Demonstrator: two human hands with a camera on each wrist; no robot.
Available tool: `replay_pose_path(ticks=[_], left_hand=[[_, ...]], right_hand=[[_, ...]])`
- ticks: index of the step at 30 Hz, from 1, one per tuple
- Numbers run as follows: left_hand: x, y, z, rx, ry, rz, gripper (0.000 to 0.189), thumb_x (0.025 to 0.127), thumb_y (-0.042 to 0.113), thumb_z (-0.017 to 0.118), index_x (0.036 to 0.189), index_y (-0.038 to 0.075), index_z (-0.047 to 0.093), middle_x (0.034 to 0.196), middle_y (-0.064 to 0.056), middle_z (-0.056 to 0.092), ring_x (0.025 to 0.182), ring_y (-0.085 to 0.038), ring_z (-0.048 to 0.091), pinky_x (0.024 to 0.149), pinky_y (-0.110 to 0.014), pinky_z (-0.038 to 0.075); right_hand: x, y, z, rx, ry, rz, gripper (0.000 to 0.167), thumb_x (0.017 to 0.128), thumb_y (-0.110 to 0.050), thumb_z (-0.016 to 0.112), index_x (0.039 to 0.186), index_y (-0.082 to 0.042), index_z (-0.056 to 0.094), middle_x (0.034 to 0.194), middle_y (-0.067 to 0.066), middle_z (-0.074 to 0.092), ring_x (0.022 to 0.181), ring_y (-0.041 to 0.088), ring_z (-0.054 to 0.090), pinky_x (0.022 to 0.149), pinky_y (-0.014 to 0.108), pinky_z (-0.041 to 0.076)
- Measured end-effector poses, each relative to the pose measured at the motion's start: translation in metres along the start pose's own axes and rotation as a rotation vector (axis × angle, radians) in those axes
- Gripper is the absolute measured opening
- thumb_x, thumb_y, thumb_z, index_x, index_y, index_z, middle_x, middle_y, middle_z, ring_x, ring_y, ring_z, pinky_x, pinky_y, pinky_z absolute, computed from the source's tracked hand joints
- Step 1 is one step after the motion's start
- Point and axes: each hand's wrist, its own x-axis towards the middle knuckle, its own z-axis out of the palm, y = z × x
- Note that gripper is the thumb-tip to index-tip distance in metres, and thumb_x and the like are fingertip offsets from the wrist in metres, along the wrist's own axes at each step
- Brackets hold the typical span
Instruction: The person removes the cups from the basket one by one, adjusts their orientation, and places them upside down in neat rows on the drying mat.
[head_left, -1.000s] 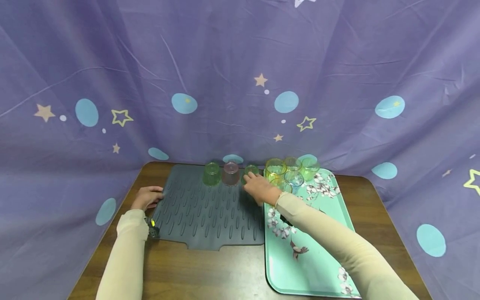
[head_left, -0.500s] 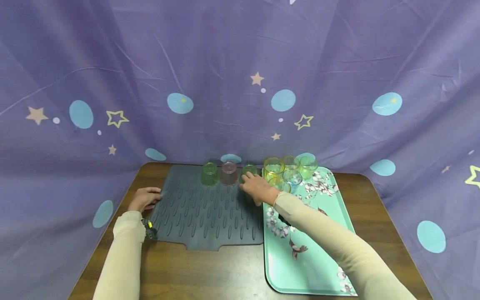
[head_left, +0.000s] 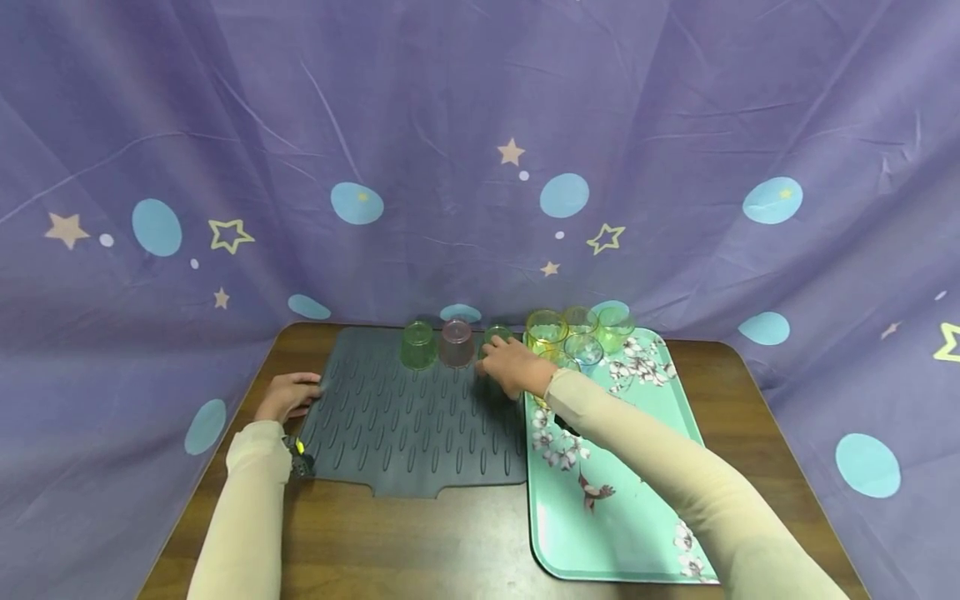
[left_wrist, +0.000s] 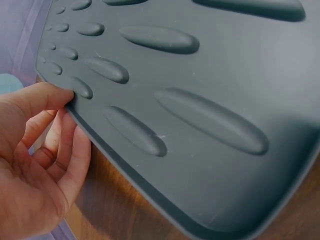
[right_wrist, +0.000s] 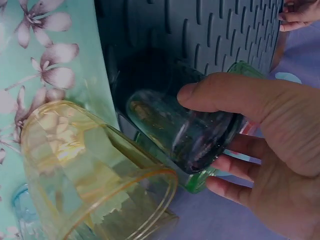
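Note:
At the left side of the grey drying mat (head_left: pixel 408 433), my left hand (head_left: pixel 287 396) pinches the rim, thumb on the edge and fingers curled below it in the left wrist view. My right hand (head_left: pixel 516 367) grips a dark, see-through glass (right_wrist: pixel 185 130) over the mat's right part. The thumb lies on one side of that glass and fingers on the other. Its body is mostly hidden in the head view. Just beyond it stands a green glass (head_left: pixel 497 333), partly covered by the hand. A pink glass (head_left: pixel 457 344) and another green glass (head_left: pixel 418 346) stand upside down at the mat's back.
A mint floral tray (head_left: pixel 600 533) adjoins the mat on the right. Yellow glasses (head_left: pixel 546 327), a blue glass (head_left: pixel 585 350) and a green tumbler (head_left: pixel 616 329) crowd its back left, close to the right hand. A purple curtain (head_left: pixel 420 167) hangs behind the wooden table (head_left: pixel 360 542).
The view has shifted slightly. My right hand stays at nearly the same spot by the rear green glass, and my left hand keeps its place on the mat's edge.

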Motion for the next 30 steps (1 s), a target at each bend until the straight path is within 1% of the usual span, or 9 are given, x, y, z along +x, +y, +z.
replay_pose_path(ticks=[4, 7, 10, 12, 15, 18, 24, 26, 30], left_hand=[[-0.005, 0.003, 0.001, 0.004, 0.005, 0.002, 0.049, 0.090, 0.007, 0.067, 0.136, -0.006, 0.054, 0.087, 0.006, 0.063, 0.080, -0.011, 0.059, 0.067, -0.026, 0.054], [-0.009, 0.005, 0.002, 0.006, 0.007, 0.004, 0.049, 0.090, 0.007, 0.066, 0.136, -0.007, 0.054, 0.089, 0.004, 0.063, 0.081, -0.012, 0.059, 0.068, -0.026, 0.054], [-0.010, 0.006, 0.002, 0.005, 0.012, 0.002, 0.049, 0.091, 0.007, 0.066, 0.136, -0.007, 0.054, 0.089, 0.004, 0.063, 0.082, -0.013, 0.059, 0.068, -0.026, 0.054], [-0.011, 0.006, 0.002, 0.000, 0.014, 0.003, 0.049, 0.090, 0.006, 0.066, 0.136, -0.007, 0.053, 0.088, 0.005, 0.063, 0.081, -0.013, 0.059, 0.068, -0.026, 0.054], [-0.010, 0.005, 0.002, -0.009, 0.014, 0.003, 0.049, 0.089, 0.006, 0.066, 0.135, -0.007, 0.053, 0.085, 0.006, 0.061, 0.080, -0.012, 0.059, 0.067, -0.026, 0.054], [-0.008, 0.004, 0.003, -0.008, 0.003, 0.002, 0.050, 0.089, 0.006, 0.066, 0.135, -0.006, 0.053, 0.084, 0.007, 0.061, 0.079, -0.011, 0.058, 0.067, -0.025, 0.054], [-0.006, 0.003, 0.003, 0.002, -0.008, 0.000, 0.051, 0.089, 0.007, 0.066, 0.136, -0.006, 0.052, 0.087, 0.006, 0.061, 0.080, -0.010, 0.058, 0.068, -0.025, 0.054], [-0.006, 0.002, 0.003, 0.000, -0.009, 0.005, 0.051, 0.089, 0.007, 0.066, 0.136, -0.007, 0.052, 0.086, 0.007, 0.061, 0.080, -0.011, 0.058, 0.068, -0.025, 0.054], [-0.007, 0.003, 0.001, 0.001, -0.005, -0.002, 0.051, 0.090, 0.008, 0.067, 0.137, -0.006, 0.052, 0.085, 0.008, 0.062, 0.080, -0.010, 0.059, 0.068, -0.025, 0.054]], right_hand=[[0.002, 0.000, -0.004, 0.006, -0.055, 0.001, 0.059, 0.085, -0.017, 0.083, 0.139, -0.029, 0.062, 0.140, 0.004, 0.054, 0.110, 0.022, 0.041, 0.089, 0.038, 0.040], [0.001, 0.001, -0.007, 0.013, -0.072, -0.001, 0.059, 0.085, -0.020, 0.083, 0.139, -0.030, 0.062, 0.141, 0.004, 0.053, 0.112, 0.023, 0.041, 0.091, 0.038, 0.040], [-0.003, 0.005, -0.013, 0.072, -0.054, -0.004, 0.058, 0.086, -0.022, 0.082, 0.139, -0.031, 0.061, 0.142, 0.003, 0.052, 0.120, 0.024, 0.043, 0.096, 0.041, 0.042], [-0.008, 0.010, -0.017, 0.151, -0.022, -0.010, 0.058, 0.085, -0.024, 0.083, 0.138, -0.031, 0.061, 0.142, 0.004, 0.052, 0.125, 0.026, 0.044, 0.100, 0.044, 0.043], [-0.022, 0.020, -0.021, 0.300, 0.064, -0.030, 0.058, 0.085, -0.026, 0.083, 0.139, -0.027, 0.061, 0.142, 0.007, 0.052, 0.124, 0.029, 0.047, 0.100, 0.048, 0.046], [-0.040, 0.033, -0.017, 0.466, 0.159, -0.038, 0.059, 0.085, -0.026, 0.084, 0.139, -0.021, 0.061, 0.139, 0.011, 0.054, 0.120, 0.031, 0.049, 0.096, 0.050, 0.049], [-0.074, 0.061, 0.008, 0.757, 0.374, 0.001, 0.063, 0.086, -0.023, 0.082, 0.143, -0.016, 0.056, 0.140, 0.014, 0.055, 0.129, 0.037, 0.050, 0.101, 0.056, 0.048], [-0.083, 0.071, 0.018, 0.837, 0.449, 0.011, 0.065, 0.085, -0.020, 0.082, 0.143, -0.012, 0.054, 0.139, 0.015, 0.057, 0.128, 0.038, 0.051, 0.102, 0.059, 0.046], [-0.100, 0.090, 0.036, 1.013, 0.542, 0.053, 0.070, 0.084, -0.019, 0.084, 0.145, -0.010, 0.051, 0.141, 0.017, 0.055, 0.129, 0.039, 0.051, 0.105, 0.063, 0.042]])
